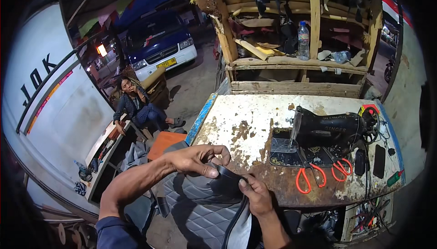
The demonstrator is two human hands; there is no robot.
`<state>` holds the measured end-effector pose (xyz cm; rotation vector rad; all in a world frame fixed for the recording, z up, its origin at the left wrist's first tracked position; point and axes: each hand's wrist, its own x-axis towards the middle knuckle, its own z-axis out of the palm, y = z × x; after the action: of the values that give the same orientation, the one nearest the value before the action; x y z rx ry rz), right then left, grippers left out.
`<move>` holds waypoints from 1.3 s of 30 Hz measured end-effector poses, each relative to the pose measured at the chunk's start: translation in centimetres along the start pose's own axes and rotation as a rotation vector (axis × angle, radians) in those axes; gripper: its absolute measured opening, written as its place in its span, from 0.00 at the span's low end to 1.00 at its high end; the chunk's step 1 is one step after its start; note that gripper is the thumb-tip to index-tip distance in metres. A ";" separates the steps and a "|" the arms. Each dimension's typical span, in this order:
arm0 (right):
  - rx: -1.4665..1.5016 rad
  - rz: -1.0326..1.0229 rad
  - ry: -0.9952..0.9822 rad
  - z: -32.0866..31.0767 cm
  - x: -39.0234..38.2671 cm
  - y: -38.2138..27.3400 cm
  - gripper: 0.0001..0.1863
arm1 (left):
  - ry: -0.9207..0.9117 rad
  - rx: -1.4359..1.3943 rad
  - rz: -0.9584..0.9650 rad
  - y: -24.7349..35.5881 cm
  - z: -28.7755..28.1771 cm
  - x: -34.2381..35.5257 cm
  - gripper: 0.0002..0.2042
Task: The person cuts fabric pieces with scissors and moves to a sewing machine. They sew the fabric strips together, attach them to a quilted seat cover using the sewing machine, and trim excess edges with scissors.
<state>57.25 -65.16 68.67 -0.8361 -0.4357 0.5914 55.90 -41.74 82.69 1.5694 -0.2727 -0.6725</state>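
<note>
Both my hands hold up a grey quilted seat cover (207,212) with diamond stitching and a dark piped edge. My left hand (198,160) pinches its upper rim between thumb and fingers. At the right end of that rim, my right hand (257,194) grips the edge, thumb on top. The cover hangs down in front of me, off the table's near left edge. To the right, a black sewing machine (332,130) stands on the worn white table (227,117). Red-handled scissors (311,176) and a second red-handled pair (341,169) lie before it.
A dark phone-like slab (379,161) and a green-handled tool (395,177) lie at the table's right. Behind stands a wooden shelf (296,62) with a plastic bottle (303,42). A person (136,101) sits at left near a parked van (159,44). An open tool drawer (368,217) is below right.
</note>
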 end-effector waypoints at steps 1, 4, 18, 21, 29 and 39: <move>-0.094 -0.062 -0.003 0.1 -0.2 0.0 0.15 | 0.041 0.010 0.048 0.0 0.2 0.1 0.24; -0.147 -0.011 -0.054 -1.0 0.0 0.0 0.15 | 0.058 0.057 0.061 1.3 -0.1 -0.2 0.18; -0.325 -0.017 -0.059 -1.4 -0.7 -0.5 0.16 | 0.149 0.212 -0.025 0.1 0.3 0.1 0.14; -0.371 -0.025 -0.064 -1.5 -0.5 0.0 0.15 | 0.143 0.416 -0.124 0.4 1.1 -0.1 0.13; -0.415 -0.017 -0.306 2.1 1.1 -5.1 0.21 | 0.362 0.460 0.059 0.5 1.4 0.1 0.13; -0.191 0.167 -0.269 1.4 0.9 -2.9 0.16 | 0.359 0.568 0.137 1.1 2.7 3.7 0.12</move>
<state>58.01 -65.36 71.88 -0.9858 -0.6802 0.8313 57.60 -46.16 82.84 2.1540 -0.3139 -0.1967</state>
